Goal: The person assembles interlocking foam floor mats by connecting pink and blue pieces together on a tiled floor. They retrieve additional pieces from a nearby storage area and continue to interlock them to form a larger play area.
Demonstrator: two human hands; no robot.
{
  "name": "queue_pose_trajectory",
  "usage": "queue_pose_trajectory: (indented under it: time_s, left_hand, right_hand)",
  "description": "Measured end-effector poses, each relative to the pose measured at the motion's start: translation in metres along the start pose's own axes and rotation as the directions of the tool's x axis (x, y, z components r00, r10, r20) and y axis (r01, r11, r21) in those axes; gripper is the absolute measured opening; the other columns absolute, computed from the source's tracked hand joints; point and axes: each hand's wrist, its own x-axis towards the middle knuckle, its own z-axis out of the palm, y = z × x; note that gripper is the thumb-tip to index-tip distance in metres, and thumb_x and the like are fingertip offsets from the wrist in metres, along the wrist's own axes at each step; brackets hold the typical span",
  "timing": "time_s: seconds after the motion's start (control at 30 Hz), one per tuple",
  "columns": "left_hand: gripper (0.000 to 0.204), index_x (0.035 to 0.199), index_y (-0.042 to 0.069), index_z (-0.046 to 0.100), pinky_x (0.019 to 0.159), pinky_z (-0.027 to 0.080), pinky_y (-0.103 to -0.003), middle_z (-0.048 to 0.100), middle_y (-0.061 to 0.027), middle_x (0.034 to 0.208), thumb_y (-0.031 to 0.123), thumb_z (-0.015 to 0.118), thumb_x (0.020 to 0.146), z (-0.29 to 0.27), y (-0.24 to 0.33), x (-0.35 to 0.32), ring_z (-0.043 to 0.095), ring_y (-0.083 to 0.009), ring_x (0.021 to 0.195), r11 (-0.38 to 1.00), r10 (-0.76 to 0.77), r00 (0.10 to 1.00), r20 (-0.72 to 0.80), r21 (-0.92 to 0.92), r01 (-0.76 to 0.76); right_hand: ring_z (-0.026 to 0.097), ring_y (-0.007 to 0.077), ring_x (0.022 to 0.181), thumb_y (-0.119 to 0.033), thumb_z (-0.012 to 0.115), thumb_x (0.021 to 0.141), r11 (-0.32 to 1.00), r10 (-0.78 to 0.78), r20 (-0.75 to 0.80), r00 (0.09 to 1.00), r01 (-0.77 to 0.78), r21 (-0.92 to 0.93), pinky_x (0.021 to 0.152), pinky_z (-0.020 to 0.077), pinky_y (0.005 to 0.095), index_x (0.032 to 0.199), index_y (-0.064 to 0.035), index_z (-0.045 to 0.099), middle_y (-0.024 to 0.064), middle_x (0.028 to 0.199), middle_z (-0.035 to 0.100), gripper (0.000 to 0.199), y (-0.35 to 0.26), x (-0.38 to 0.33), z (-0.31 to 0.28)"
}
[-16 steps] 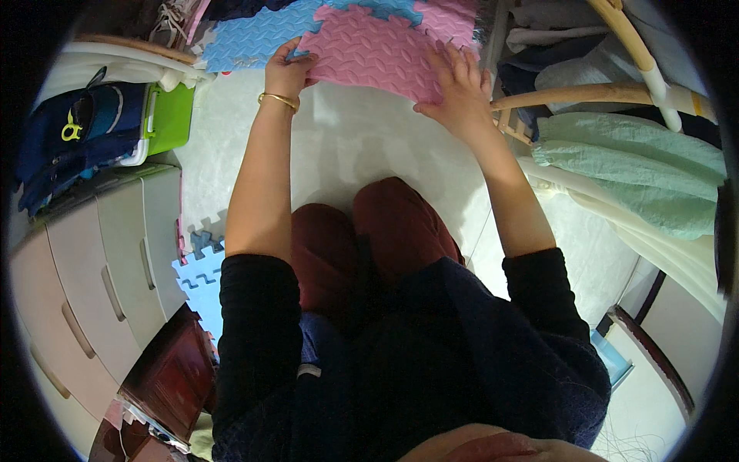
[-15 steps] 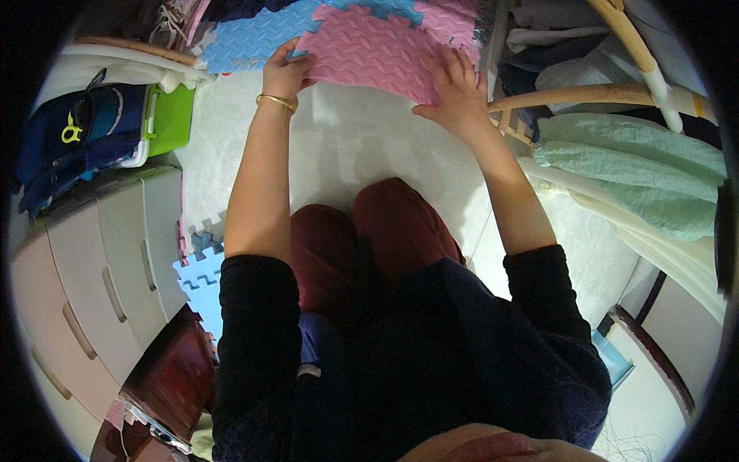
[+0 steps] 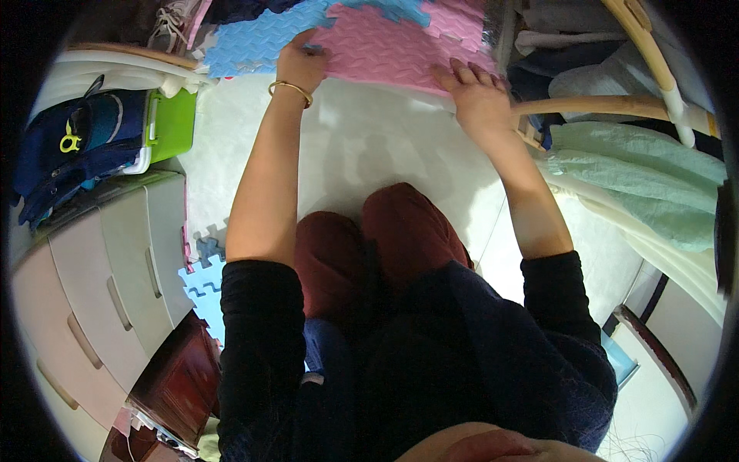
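A pink foam floor mat tile (image 3: pixel 377 50) with a ridged surface lies in front of me at the top of the view. Its left side meets a blue foam mat tile (image 3: pixel 254 42). My left hand (image 3: pixel 302 68), with a gold bangle at its wrist, has its fingers bent at the pink tile's near left corner, by the seam; the fingertips are partly hidden. At the near right corner, my right hand (image 3: pixel 481 96) rests palm down on the pink tile with its fingers apart.
Pale floor (image 3: pixel 231 146) lies between my knees and the mat. Drawers (image 3: pixel 108 269) and a green box (image 3: pixel 171 123) stand left. A wooden rack (image 3: pixel 593 106) with hanging cloth (image 3: pixel 639 158) stands right. Another blue interlocking tile (image 3: pixel 204 289) is beside the drawers.
The pink tile's near edge, bowed and raised before, now lies flatter. My right hand has moved slightly right and down with the tile. My left hand stays at its corner.
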Motion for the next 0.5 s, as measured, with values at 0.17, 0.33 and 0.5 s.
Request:
queue_pose_trajectory:
  time_s: [0.17,0.33,0.5]
  left_hand:
    - [0.044,0.115,0.005,0.059,0.084,0.048,-0.041,0.063,-0.0241,0.097,0.019,0.059,0.074,0.003,0.001,0.009,0.060,-0.0384,0.093,0.937,0.143,0.990,0.018,0.319,-0.141]
    - [0.036,0.105,0.000,0.061,0.085,0.048,-0.042,0.062,-0.0248,0.101,0.019,0.058,0.075,0.013,0.010,0.004,0.059,-0.0390,0.097,0.824,0.239,0.969,0.066,0.515,-0.238]
    - [0.033,0.102,-0.002,0.060,0.083,0.049,-0.042,0.062,-0.0250,0.099,0.019,0.057,0.078,0.021,-0.004,-0.002,0.060,-0.0386,0.094,0.785,0.178,0.980,0.087,0.588,-0.194]
  right_hand:
    - [0.053,0.0261,0.113,-0.007,0.046,0.080,1.000,-0.007,0.165,0.986,0.003,0.021,0.091,0.0451,0.0405,0.126,-0.0227,0.052,0.0047,0.129,0.052,0.049,0.003,0.009,-0.025]
    - [0.063,0.0278,0.092,-0.011,0.044,0.083,0.998,-0.059,0.104,0.993,0.055,0.041,0.072,0.0499,0.0435,0.109,-0.0206,0.060,0.0069,0.109,0.061,0.032,0.027,0.019,-0.021]
    - [0.063,0.0300,0.091,-0.010,0.045,0.082,0.989,-0.111,0.103,0.988,0.099,0.113,0.073,0.0504,0.0435,0.113,-0.0183,0.057,0.0102,0.109,0.061,0.034,0.022,0.011,-0.007]
